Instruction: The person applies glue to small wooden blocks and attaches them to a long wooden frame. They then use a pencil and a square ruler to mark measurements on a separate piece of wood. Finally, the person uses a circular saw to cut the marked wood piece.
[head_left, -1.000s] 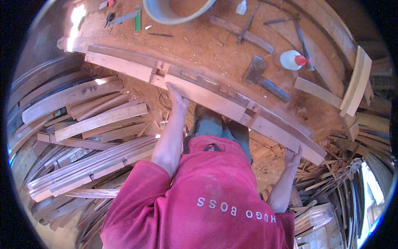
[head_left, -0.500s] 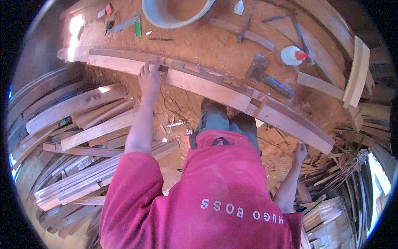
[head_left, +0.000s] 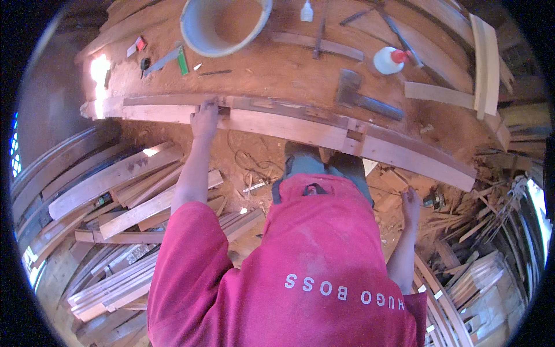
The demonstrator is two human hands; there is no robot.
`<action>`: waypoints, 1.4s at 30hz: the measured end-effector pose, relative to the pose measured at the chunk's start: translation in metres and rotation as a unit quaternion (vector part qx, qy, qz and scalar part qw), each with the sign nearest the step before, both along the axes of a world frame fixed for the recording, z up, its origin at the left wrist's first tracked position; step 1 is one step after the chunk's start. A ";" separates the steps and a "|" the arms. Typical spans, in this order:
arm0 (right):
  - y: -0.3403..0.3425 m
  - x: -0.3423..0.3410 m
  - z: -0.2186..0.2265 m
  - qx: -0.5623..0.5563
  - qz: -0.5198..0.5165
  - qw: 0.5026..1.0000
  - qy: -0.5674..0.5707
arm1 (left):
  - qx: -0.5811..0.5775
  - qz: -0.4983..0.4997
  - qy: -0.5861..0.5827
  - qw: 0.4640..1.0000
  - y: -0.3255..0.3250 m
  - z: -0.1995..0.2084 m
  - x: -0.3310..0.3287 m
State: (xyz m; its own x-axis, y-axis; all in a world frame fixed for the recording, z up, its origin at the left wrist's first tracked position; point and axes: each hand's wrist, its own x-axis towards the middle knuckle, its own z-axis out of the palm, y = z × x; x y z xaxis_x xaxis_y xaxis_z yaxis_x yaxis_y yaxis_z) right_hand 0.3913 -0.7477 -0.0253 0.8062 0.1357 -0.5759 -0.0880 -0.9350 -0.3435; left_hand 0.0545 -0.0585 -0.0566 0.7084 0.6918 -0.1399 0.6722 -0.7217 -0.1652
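Notched beam edges the bench, left hand gripping it, right hand clear, its closure unclear.

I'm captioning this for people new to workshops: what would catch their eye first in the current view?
Probably the bright pinkish-red shirt filling the lower middle. Next, the long, notched timber running across the middle, with the left hand on it beside a notch and the right hand apart from it, lower right. Above, a big pale bucket stands on the dusty worktop.
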 end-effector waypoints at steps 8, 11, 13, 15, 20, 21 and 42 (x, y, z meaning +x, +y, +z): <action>0.077 -0.003 0.018 0.108 0.021 0.990 -0.091 | -0.226 -0.005 -0.266 0.937 -0.024 0.052 0.113; 0.129 -0.004 0.024 0.162 0.052 0.975 -0.140 | -0.252 -0.021 -0.387 0.887 -0.073 0.089 0.187; 0.168 -0.001 0.023 0.170 0.104 0.969 -0.147 | -0.215 -0.049 -0.405 0.887 -0.090 0.090 0.199; 0.209 0.005 0.017 0.189 0.151 0.951 -0.191 | -0.192 -0.074 -0.345 0.916 -0.088 0.076 0.183; 0.263 0.033 -0.009 0.099 0.263 0.929 -0.241 | -0.245 -0.060 -0.264 0.931 -0.126 0.048 0.111; 0.269 0.036 -0.015 0.071 0.282 0.930 -0.226 | -0.237 -0.043 -0.258 0.936 -0.136 0.046 0.095; 0.246 0.104 -0.011 0.243 -0.236 0.923 -0.183 | -0.242 0.198 -0.246 0.917 -0.196 0.029 -0.034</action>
